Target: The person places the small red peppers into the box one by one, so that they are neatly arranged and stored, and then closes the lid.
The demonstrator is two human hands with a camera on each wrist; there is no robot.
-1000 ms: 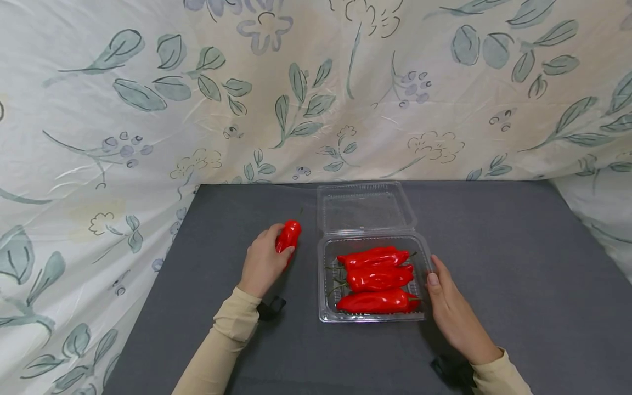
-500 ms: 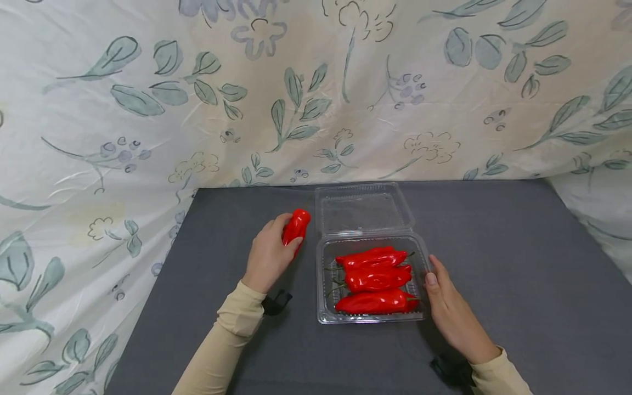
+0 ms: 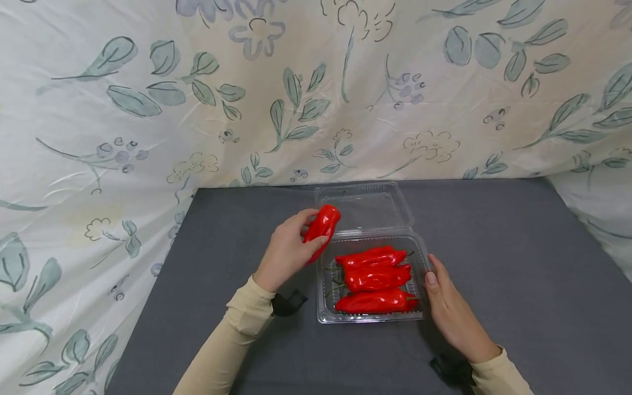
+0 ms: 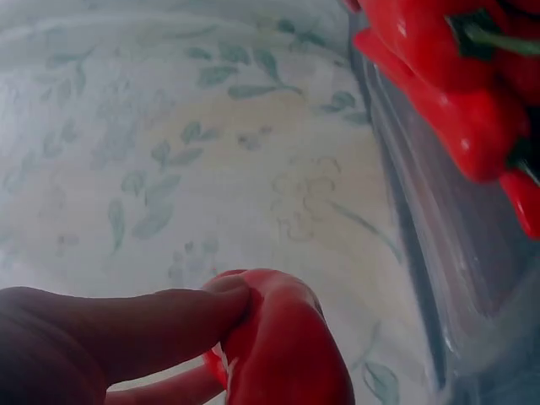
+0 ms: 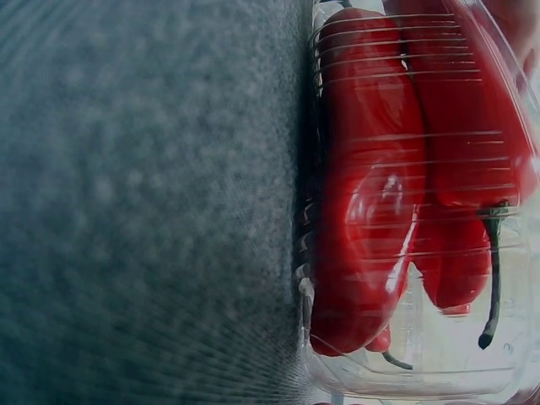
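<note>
A glossy red pepper [image 3: 322, 227] is in my left hand [image 3: 288, 253], thumb on one side and fingers on the other. In the head view it hangs tilted over the back left corner of a clear plastic clamshell container [image 3: 323, 310]. The left wrist view shows the thumb pressing on this pepper [image 4: 291, 350]. Several red peppers [image 3: 377, 302] lie crosswise in the container, some with green stems. My right hand [image 3: 456, 315] rests against the container's right side, fingers fairly straight, thumb at the rim. Through the clear wall, the right wrist view shows peppers [image 5: 367, 194].
The container's clear lid [image 3: 362, 208] lies folded back behind it. A dark grey cloth [image 3: 518, 263] covers the table. A floral curtain [image 3: 296, 99] hangs behind and at the left. Black wrist straps [image 3: 288, 303] show beneath both wrists.
My left hand has carried the pepper rightward and slightly back, from the cloth left of the container to over its corner. My right hand and the container have stayed put.
</note>
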